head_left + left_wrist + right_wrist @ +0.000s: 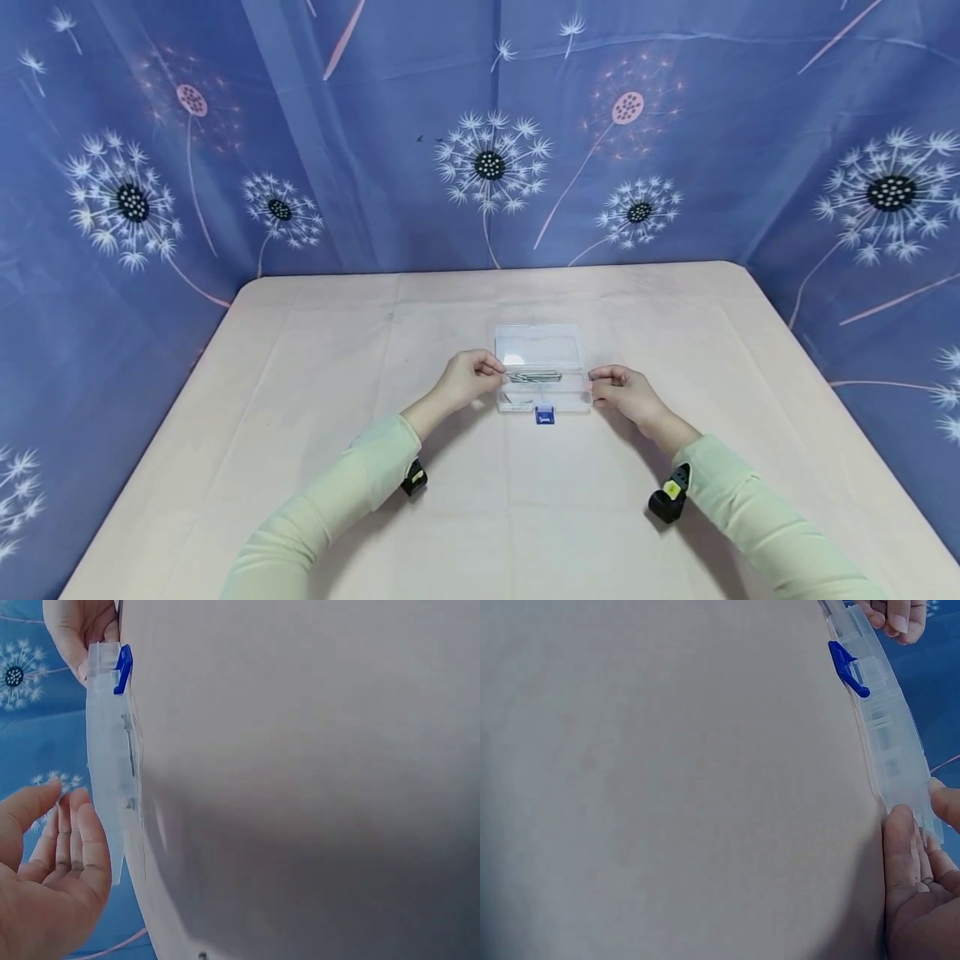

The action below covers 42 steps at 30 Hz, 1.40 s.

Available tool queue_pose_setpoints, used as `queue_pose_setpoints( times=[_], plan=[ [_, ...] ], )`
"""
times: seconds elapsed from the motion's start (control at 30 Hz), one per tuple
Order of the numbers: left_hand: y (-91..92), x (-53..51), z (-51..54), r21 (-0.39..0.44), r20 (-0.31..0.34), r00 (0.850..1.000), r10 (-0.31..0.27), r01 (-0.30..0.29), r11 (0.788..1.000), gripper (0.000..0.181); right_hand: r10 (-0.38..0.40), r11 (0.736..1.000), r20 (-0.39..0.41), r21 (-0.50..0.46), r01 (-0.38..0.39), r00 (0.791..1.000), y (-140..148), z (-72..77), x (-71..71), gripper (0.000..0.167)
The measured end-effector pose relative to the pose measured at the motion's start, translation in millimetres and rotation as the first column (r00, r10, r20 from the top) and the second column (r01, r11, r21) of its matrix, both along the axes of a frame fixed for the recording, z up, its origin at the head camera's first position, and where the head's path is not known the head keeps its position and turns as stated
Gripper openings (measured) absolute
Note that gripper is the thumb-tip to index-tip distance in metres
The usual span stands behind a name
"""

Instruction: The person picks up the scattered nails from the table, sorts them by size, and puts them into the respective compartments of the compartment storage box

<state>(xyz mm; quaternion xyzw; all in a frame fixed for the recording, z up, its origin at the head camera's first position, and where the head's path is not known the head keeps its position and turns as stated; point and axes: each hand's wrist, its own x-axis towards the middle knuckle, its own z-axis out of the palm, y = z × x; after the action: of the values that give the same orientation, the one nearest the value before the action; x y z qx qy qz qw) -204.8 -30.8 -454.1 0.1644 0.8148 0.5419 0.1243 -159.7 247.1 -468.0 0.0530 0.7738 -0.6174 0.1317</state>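
A clear plastic compartment box (pixel 531 402) lies on the table in the head view, its lid (pixel 538 343) folded back and a blue latch (pixel 545 415) at its front edge. Several thin, shiny greenish rods (pixel 535 377) lie in the middle row; their exact kind is unclear. Something small and thin sits in the front left compartment. At the box's left end is my left hand (pixel 469 379), thumb and fingertips close together with nothing visible between them. My right hand (pixel 627 395) holds the right end; in the right wrist view its thumb (pixel 946 801) and fingers lie against the box.
A pale cloth covers the table (pixel 420 517). Blue curtains (pixel 390 150) with a dandelion print hang behind it and along both sides. A black wrist camera (pixel 669 497) hangs under the right sleeve, and another (pixel 414 477) under the left.
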Motion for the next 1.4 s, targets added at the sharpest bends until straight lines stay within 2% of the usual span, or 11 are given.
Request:
queue_pose_setpoints(
  times=[0.13, 0.23, 0.4, 0.53, 0.67, 0.8, 0.93, 1.07, 1.23, 1.4],
  plan=[
    [-7.4, 0.1, 2.5, -0.010, -0.037, 0.999, -0.014, 0.013, 1.000, 0.011, -0.006, 1.000, 0.002, 0.004, 0.006, 1.000, 1.2, -1.2, -0.7, 0.043],
    [-16.0, 0.8, 4.7, -0.019, -0.069, 0.996, -0.047, 0.046, 0.999, 0.012, -0.011, 1.000, 0.003, 0.015, 0.010, 1.000, 2.0, -2.4, -1.2, 0.042],
    [-34.2, 4.5, 10.4, -0.084, -0.119, 0.988, -0.103, 0.093, 0.992, 0.010, -0.004, 1.000, 0.001, 0.030, 0.004, 1.000, 2.0, -2.1, -0.8, 0.043],
    [-49.5, 8.5, 15.5, -0.131, -0.145, 0.982, -0.117, 0.098, 0.987, 0.011, -0.010, 0.999, 0.004, 0.033, 0.009, 1.000, 2.0, -1.3, -0.8, 0.043],
    [-64.8, 12.5, 16.5, -0.164, -0.160, 0.982, -0.102, 0.075, 0.984, 0.010, -0.014, 0.999, 0.008, 0.030, 0.014, 1.000, 2.1, -1.6, -0.9, 0.043],
    [-78.2, 14.3, 12.1, -0.174, -0.168, 0.982, -0.082, 0.053, 0.983, 0.011, -0.018, 0.999, 0.008, 0.030, 0.018, 1.000, 1.0, -1.2, -0.7, 0.043],
    [-89.2, 16.9, 7.6, -0.135, -0.148, 0.988, -0.053, 0.033, 0.990, 0.014, -0.019, 0.999, 0.008, 0.027, 0.018, 1.000, -0.1, -1.6, -0.8, 0.044],
    [-96.7, 20.6, 5.2, -0.106, -0.157, 0.987, -0.034, 0.017, 0.994, 0.014, -0.020, 0.999, 0.012, 0.035, 0.019, 1.000, -0.2, -2.4, -0.9, 0.044],
    [-103.9, 22.7, -0.7, -0.143, -0.179, 0.984, -0.016, -0.010, 0.990, 0.012, -0.021, 0.999, 0.008, 0.036, 0.021, 1.000, -0.7, -2.1, -1.1, 0.044],
    [-108.9, 24.9, -8.3, -0.182, -0.150, 0.989, 0.008, -0.036, 0.983, 0.008, -0.009, 1.000, 0.006, 0.018, 0.009, 1.000, -0.3, -1.8, -1.5, 0.045]
  ],
)
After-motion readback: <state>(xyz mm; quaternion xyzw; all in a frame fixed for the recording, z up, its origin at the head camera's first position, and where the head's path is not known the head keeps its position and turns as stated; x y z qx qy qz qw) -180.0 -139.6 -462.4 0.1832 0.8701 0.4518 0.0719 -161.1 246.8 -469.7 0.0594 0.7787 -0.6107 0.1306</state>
